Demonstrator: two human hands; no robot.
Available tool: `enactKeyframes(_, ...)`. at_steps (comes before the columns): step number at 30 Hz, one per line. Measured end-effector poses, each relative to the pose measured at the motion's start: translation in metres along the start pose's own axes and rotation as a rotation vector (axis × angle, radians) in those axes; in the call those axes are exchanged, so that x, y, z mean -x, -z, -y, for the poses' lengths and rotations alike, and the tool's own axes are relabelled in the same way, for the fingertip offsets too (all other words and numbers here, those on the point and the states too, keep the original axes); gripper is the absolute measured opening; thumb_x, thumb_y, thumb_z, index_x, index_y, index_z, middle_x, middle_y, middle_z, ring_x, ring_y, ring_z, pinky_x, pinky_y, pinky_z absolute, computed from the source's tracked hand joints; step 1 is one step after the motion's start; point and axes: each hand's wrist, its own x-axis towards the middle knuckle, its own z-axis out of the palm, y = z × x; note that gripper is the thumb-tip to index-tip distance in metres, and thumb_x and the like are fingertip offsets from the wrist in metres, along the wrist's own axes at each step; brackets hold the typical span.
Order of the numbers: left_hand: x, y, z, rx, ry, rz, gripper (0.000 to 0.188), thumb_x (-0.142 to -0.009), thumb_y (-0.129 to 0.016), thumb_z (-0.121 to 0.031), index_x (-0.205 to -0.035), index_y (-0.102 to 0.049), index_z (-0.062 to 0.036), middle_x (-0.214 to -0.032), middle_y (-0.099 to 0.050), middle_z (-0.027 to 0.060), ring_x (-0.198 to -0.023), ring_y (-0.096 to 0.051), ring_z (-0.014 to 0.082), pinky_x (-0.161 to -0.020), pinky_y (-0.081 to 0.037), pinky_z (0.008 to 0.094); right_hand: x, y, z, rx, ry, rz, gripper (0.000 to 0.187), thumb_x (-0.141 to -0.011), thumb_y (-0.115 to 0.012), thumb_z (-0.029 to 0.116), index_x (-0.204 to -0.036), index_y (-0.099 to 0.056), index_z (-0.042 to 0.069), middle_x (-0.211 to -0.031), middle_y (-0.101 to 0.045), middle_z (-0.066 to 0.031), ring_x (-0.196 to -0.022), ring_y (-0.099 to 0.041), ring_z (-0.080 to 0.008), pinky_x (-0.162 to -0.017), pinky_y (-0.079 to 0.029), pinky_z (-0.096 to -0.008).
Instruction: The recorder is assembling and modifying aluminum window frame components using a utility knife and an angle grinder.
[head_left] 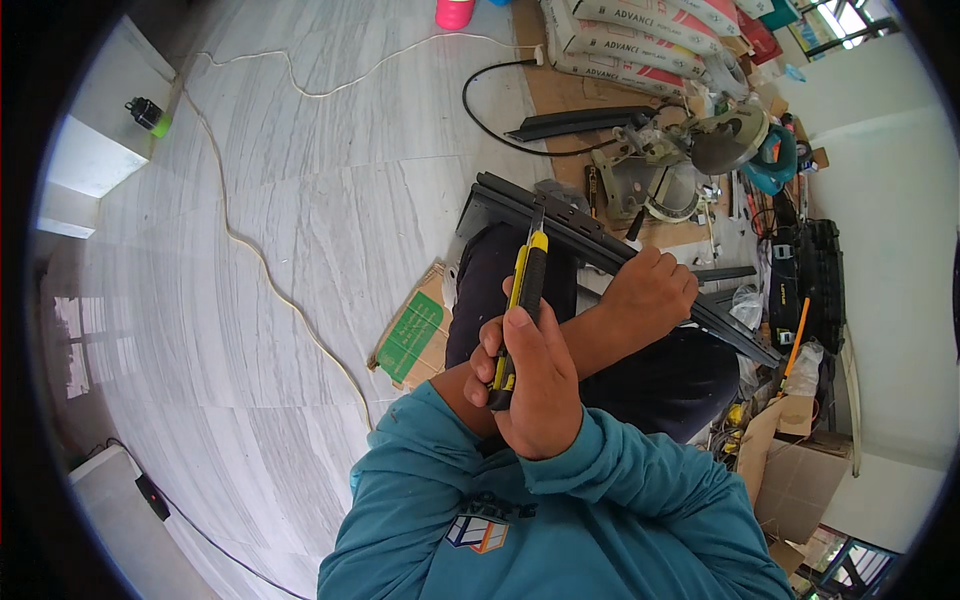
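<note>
My forearms cross in front of me. My right hand [540, 375] grips a yellow and black utility knife [528, 285] by its handle, thumb along the side. The knife points away from me, and its blade shows past the yellow tip. My left hand [648, 290] reaches across to the right with its fingers curled closed over a dark metal profile frame [570, 228]. What those fingers hold, if anything, is hidden. The frame lies slantwise over my legs, with slots along its upper bar.
A cut-off saw [670, 180] stands beyond the frame on cardboard, near stacked bags [630, 40]. To the right are a black tool case [805, 285] and cardboard boxes [795, 480]. A white cable [265, 260] crosses the tiled floor; a cardboard piece [415, 330] lies by my leg.
</note>
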Motion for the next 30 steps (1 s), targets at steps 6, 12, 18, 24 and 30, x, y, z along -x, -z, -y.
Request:
enactKeyframes(6,-0.001,0.004,0.0,-0.004,0.013,0.01,0.034,-0.074,-0.075,-0.037,-0.09,-0.066,-0.0094,-0.081,-0.063,0.0005,-0.083,-0.061,0.0172,-0.074,-0.043,0.0319,0.001,-0.003,0.0,-0.018,-0.008,0.008,0.038,-0.104,-0.049,0.029,-0.138,-0.041,0.011,-0.085,-0.05,-0.0026,-0.067,-0.05,-0.0114,-0.053,-0.045,-0.0291)
enactKeyframes(12,-0.002,0.006,-0.001,0.006,0.006,0.011,0.034,-0.074,-0.075,-0.038,-0.09,-0.067,-0.0092,-0.08,-0.063,0.0007,-0.082,-0.061,0.0176,-0.075,-0.043,0.0323,0.003,-0.014,0.004,-0.037,-0.042,-0.036,0.037,-0.103,-0.051,0.03,-0.134,-0.042,0.012,-0.084,-0.05,-0.0023,-0.067,-0.05,-0.0115,-0.051,-0.045,-0.0294)
enactKeyframes(18,-0.002,0.006,0.0,0.01,-0.005,-0.002,0.034,-0.074,-0.074,-0.038,-0.089,-0.067,-0.0092,-0.08,-0.063,0.0005,-0.081,-0.061,0.0181,-0.075,-0.043,0.0322,0.003,-0.021,0.004,-0.071,-0.073,-0.107,0.034,-0.103,-0.051,0.029,-0.132,-0.044,0.013,-0.083,-0.05,-0.0018,-0.065,-0.049,-0.0117,-0.049,-0.043,-0.0297)
enactKeyframes(24,0.0,0.0,0.001,-0.133,-0.048,0.043,0.041,-0.081,-0.072,-0.037,-0.109,-0.065,-0.0075,-0.098,-0.067,0.004,-0.095,-0.062,0.0214,-0.081,-0.047,0.0365,0.006,-0.025,-0.002,-0.067,-0.058,-0.126,0.03,-0.103,-0.052,0.031,-0.126,-0.046,0.013,-0.082,-0.049,-0.0014,-0.065,-0.049,-0.0121,-0.048,-0.042,-0.0294)
enactKeyframes(30,-0.01,0.015,-0.006,-0.048,0.047,0.33,0.056,-0.089,-0.071,-0.038,-0.131,-0.06,-0.0042,-0.123,-0.066,0.0102,-0.118,-0.058,0.0285,-0.093,-0.049,0.0441,0.048,-0.033,-0.001,-0.039,-0.45,-0.11,0.025,-0.101,-0.054,0.037,-0.109,-0.046,0.014,-0.087,-0.048,-0.0023,-0.066,-0.047,-0.0122,-0.052,-0.042,-0.0293)
